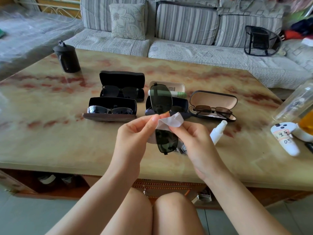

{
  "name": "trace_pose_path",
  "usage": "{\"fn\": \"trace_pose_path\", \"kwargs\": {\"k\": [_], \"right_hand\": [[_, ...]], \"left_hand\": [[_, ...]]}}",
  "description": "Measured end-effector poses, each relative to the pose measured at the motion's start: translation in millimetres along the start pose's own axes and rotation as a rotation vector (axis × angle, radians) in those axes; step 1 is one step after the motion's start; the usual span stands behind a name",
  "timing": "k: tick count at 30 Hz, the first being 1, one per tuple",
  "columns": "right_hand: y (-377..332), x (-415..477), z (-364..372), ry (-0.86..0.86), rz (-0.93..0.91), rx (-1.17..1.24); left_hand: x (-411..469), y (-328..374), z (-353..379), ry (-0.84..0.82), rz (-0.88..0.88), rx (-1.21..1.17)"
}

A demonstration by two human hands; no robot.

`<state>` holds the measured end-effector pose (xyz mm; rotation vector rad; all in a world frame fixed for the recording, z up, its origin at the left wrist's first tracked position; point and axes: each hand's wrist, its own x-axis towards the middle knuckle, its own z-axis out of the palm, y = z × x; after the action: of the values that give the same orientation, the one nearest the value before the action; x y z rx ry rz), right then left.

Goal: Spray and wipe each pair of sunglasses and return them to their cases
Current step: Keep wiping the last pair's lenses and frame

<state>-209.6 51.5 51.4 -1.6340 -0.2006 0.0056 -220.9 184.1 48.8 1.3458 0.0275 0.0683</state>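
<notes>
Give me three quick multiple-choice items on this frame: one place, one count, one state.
1. Where does the white spray bottle lie?
A. On the sofa
B. On the table, beside the right hand
C. Inside a case

2. How many open cases hold sunglasses?
A. One
B. Two
C. Three

3. What state are the held sunglasses in?
A. Folded inside a case
B. Held on end, wiped with a cloth
C. Lying flat on the table

Answers: 1 B, it lies near the right hand. 2 C, two black cases and one beige-lined case. 3 B, the cloth is pinched at the middle.

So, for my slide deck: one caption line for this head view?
Both hands, left hand and right hand, wipe dark-lensed sunglasses with a white cloth above open cases on a marble-patterned table.
</notes>
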Motion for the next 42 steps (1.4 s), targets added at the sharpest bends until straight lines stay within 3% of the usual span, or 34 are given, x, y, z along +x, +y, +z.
{"fn": "trace_pose_path", "kwargs": {"k": [17, 22, 33, 42], "right_hand": [[-7.1, 7.6, -23.5, -0.193, -0.169, -0.281], [-2.9, 7.1, -28.5, -0.261, -0.136, -0.267], [20.8, -3.7, -16.9, -0.076, -0.118, -0.164], [38.9, -15.2, -12.7, -0.142, -0.028, -0.071]], "left_hand": [[6.7, 6.8, -2.3, -0.044, -0.066, 0.047], [6.5, 6.9, -4.1, -0.028, -0.055, 0.037], [4.3, 0.9, -2.6, -0.009, -0.106, -0.059], [5.4, -0.5, -4.1, -0.004, -0.148, -0.091]]}}
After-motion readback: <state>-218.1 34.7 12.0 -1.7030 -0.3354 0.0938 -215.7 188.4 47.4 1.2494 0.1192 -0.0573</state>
